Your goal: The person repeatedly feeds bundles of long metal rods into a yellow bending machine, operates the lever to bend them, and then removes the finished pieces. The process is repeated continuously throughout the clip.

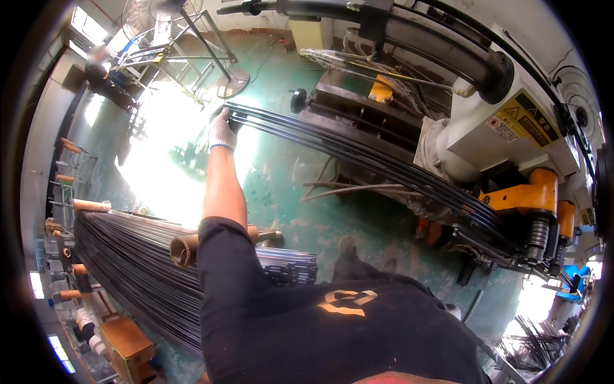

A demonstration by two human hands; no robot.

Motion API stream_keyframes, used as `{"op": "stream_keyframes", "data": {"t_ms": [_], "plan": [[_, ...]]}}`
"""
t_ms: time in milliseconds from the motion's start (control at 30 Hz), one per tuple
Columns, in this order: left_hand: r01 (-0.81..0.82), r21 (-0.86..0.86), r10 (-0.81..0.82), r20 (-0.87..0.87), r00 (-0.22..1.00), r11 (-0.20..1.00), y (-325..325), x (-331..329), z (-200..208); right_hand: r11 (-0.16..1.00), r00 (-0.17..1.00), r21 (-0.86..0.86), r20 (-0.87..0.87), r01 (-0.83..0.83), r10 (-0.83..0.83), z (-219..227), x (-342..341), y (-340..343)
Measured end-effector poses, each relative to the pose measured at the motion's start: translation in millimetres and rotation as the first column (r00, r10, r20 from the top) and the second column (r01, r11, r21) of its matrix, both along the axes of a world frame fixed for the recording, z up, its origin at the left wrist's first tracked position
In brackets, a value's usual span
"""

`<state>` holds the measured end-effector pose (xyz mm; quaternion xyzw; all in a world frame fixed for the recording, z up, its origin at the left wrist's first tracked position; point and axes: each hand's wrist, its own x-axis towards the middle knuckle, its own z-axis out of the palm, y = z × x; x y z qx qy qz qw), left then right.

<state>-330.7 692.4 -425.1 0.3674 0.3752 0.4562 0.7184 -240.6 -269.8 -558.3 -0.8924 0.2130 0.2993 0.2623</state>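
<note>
My left hand (222,130), in a pale work glove, reaches far forward at the end of an outstretched arm. Its fingers are closed round the near-left ends of several long dark metal rods (332,146). From there the rods run right and toward me along the front of a machine (460,150), passing below its orange clamp-like part (521,195). Whether they are solid or hollow I cannot tell. The far ends are lost among the machine parts at the right. My right hand does not show.
A large stack of dark metal rods (141,269) lies at lower left, with a brown cardboard tube (184,249) on it. A standing fan's round base (233,84) is on the green floor ahead. Another person (105,80) stands far left. Thin metal pieces (534,345) lie at lower right.
</note>
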Motion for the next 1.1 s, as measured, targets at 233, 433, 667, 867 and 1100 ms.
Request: {"op": "stream_keyframes", "data": {"t_ms": [233, 433, 667, 867, 1100], "plan": [[0.081, -0.079, -0.079, 0.022, 0.997, 0.994, 7, 19, 2, 0.983, 0.994, 0.143, 0.004, 0.112, -0.114, 13, -6, 20], [0.446, 0.039, -0.448, 0.105, 0.888, 0.894, 69, -26, -34, 0.987, 0.997, 0.14, -0.018, 0.073, -0.071, 18, -9, 12], [0.302, 0.004, -0.302, -0.017, 0.953, 0.953, 25, -45, -4, 0.991, 0.988, -0.07, -0.094, 0.118, -0.124, 23, 3, 15], [0.344, -0.103, -0.349, -0.028, 0.937, 0.933, -9, -15, 22, 0.994, 0.984, -0.086, -0.154, 0.072, -0.085, 35, -19, 11], [-0.019, -0.238, 0.039, 0.083, 0.996, 0.971, -33, -41, -48, 0.992, 0.993, 0.054, -0.042, 0.117, -0.114, 21, 18, -2]]}}
